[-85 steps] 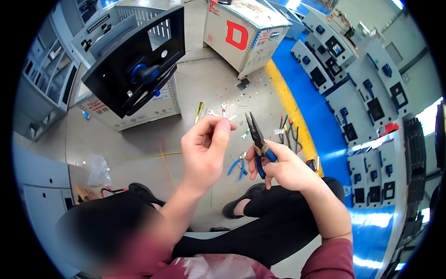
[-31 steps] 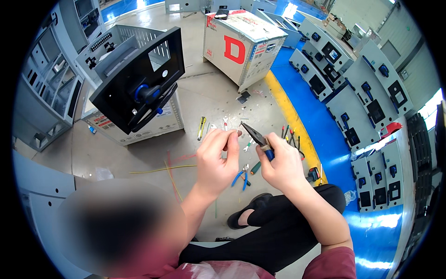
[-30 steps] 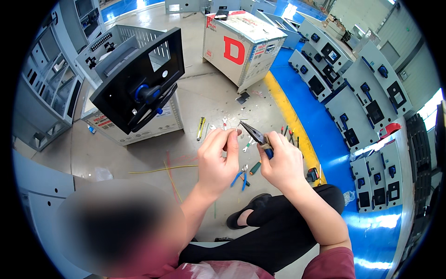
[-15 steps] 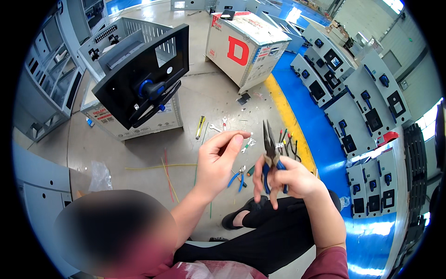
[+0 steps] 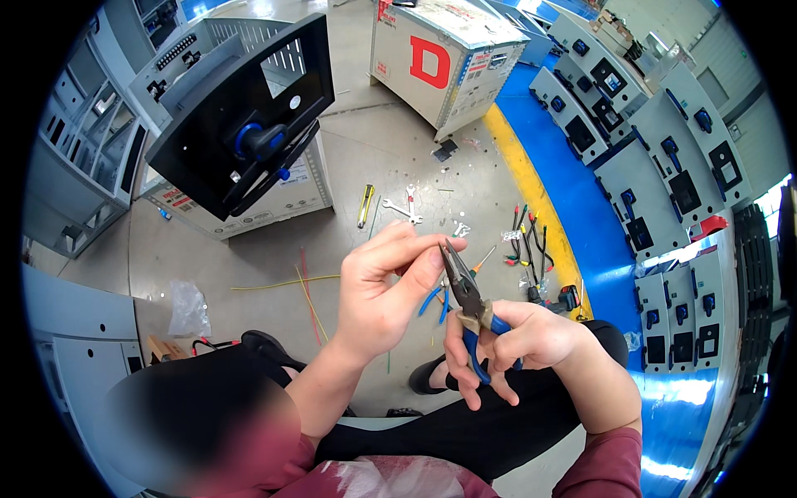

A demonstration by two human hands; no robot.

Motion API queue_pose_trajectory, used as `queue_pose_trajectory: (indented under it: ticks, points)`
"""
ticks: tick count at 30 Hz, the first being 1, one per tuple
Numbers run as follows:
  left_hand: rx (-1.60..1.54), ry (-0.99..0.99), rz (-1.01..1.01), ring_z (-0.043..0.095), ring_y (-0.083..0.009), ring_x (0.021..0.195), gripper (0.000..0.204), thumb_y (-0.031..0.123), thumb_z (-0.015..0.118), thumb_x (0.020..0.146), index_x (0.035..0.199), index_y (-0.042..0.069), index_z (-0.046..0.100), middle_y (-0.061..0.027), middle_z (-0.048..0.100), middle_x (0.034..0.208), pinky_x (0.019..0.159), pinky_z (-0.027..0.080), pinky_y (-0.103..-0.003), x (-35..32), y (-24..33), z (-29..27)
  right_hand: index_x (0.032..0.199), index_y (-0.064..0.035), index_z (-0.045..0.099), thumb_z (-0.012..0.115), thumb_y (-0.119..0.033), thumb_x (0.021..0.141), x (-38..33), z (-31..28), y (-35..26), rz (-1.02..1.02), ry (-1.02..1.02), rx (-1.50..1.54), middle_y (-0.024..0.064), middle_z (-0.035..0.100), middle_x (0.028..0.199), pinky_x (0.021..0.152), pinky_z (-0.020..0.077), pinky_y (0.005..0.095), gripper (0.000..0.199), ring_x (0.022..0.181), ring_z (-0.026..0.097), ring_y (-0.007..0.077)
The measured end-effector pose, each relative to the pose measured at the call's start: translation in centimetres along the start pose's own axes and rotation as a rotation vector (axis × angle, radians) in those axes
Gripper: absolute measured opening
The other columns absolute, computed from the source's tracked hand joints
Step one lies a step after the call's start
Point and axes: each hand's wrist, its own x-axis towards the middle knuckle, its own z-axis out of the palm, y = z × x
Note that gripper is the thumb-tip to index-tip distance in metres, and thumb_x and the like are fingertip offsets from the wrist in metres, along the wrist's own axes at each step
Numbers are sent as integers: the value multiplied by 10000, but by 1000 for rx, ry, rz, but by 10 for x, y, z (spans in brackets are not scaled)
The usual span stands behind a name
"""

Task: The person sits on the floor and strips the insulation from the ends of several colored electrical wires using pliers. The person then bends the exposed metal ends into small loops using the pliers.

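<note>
My right hand (image 5: 527, 342) is wrapped round the blue handles of needle-nose pliers (image 5: 466, 290), whose jaws are slightly parted. Their tips point up and left, touching or almost touching the fingertips of my left hand (image 5: 380, 286). Thumb and forefinger of that left hand are pinched together; whatever they hold is too small to make out. On the floor beyond lie blue-handled pliers (image 5: 427, 302), partly hidden by the pliers in my hand, and a screwdriver (image 5: 481, 262). A yellow utility knife (image 5: 365, 206) lies near two wrenches (image 5: 404, 207).
Red and yellow wires (image 5: 286, 284) lie on the floor at left, near a clear plastic bag (image 5: 189, 309). Several hand tools (image 5: 531, 241) and a cordless drill (image 5: 564, 297) lie at right. Two large boxes (image 5: 415, 54) (image 5: 290, 189) stand ahead; grey panels (image 5: 647, 195) line the right.
The pliers have tilted left, bringing their tips to my left fingertips. My view has shifted slightly, so the floor tools appear nearer and more of them show at right.
</note>
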Motion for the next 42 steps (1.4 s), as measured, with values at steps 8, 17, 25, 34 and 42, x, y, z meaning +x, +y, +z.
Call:
queue_pose_trajectory:
  ticks: [8, 17, 25, 34, 42]
  points:
    - [-1, -2, 21, 466, -86, 730, 253, 132, 690, 1015, 1131, -64, 799, -3, 538, 796, 649, 346, -250, 1, 3, 0, 1126, 78, 542, 534, -13, 807, 2, -6, 10, 10, -128, 175, 192, 626, 952, 483, 594, 351, 332, 868, 757, 369]
    - [68, 6, 100, 458, -101, 732, 236, 90, 689, 991, 1128, -66, 799, -10, 531, 766, 644, 346, -266, 3, 2, -2, 1120, 78, 519, 532, -5, 750, 7, -3, 13, 9, -141, 249, 173, 576, 878, 538, 644, 409, 379, 741, 687, 329]
    - [-202, 25, 99, 586, -150, 802, 167, 77, 714, 995, 1022, -81, 762, -102, 680, 872, 720, 495, -284, 6, -1, -4, 957, 1, 451, 518, -13, 646, 3, 5, 23, -88, -189, 419, 100, 456, 775, 492, 565, 382, 318, 566, 421, 149]
    - [56, 31, 288, 617, -201, 797, 110, -47, 792, 867, 977, -35, 787, -93, 696, 874, 685, 490, -312, 1, 15, -4, 884, -30, 523, 487, 87, 723, -9, 32, 16, -137, 189, -16, 26, 505, 815, 608, 352, 271, 202, 718, 450, 120]
    - [198, 133, 423, 600, -233, 765, 220, -56, 824, 774, 963, 57, 820, -46, 698, 851, 664, 478, -322, -5, 44, 5, 833, -41, 522, 477, 103, 678, -8, 48, 22, -495, 635, -861, 24, 527, 771, 603, 359, 286, 216, 648, 429, 137]
